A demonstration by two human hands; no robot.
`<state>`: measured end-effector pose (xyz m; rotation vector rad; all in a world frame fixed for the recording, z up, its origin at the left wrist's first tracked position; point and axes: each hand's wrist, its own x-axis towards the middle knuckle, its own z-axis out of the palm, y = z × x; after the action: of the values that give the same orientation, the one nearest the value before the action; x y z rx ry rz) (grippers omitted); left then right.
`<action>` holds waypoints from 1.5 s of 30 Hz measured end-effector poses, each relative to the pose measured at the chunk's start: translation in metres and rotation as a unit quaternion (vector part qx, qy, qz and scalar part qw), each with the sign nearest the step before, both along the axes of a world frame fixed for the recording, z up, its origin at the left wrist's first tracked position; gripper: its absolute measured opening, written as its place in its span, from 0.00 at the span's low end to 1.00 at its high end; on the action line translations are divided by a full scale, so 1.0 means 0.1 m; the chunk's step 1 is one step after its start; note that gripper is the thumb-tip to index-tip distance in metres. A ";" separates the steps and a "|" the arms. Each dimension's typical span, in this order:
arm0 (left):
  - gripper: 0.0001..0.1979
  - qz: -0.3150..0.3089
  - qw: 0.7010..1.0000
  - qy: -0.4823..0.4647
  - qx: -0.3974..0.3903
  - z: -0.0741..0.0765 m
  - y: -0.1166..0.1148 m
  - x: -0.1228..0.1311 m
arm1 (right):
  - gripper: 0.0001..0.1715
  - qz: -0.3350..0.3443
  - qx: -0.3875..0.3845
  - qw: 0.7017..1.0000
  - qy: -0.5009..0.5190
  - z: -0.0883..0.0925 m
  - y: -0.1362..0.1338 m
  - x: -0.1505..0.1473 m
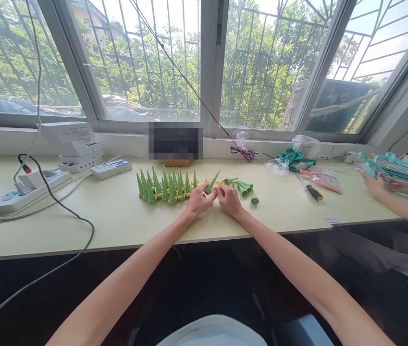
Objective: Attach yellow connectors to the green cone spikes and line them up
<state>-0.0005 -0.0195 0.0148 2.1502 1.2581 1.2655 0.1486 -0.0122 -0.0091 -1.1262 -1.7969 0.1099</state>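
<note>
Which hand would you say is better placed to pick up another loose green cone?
Probably the right hand: the loose cones lie just beside it, while the left hand pinches a tilted cone next to the standing cones.

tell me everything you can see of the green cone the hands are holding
The small green plastic cone looks smooth, one colour, tapering to a sharp tip. It is tilted, tip up and rightward, its wide end hidden in the pinching fingers of the left hand. The right hand is close at its base; whether it grips is unclear. It hangs just above the pale tabletop, between standing green cones and loose lying ones.
</note>
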 end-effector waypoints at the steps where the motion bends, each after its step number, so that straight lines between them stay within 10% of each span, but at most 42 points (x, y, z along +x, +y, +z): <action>1: 0.16 0.000 1.000 0.001 0.001 0.00 0.00 0.00 | 0.20 0.001 0.001 1.000 -0.001 0.00 0.00 0.00; 45: 0.13 0.035 0.995 0.057 0.073 -0.07 0.04 0.01 | 0.21 0.067 -0.075 0.990 0.097 0.09 -0.02 -0.01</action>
<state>0.0006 -0.0159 0.0075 2.3284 1.3349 1.3168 0.1475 -0.0142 0.0001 -1.0599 -1.7087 0.4276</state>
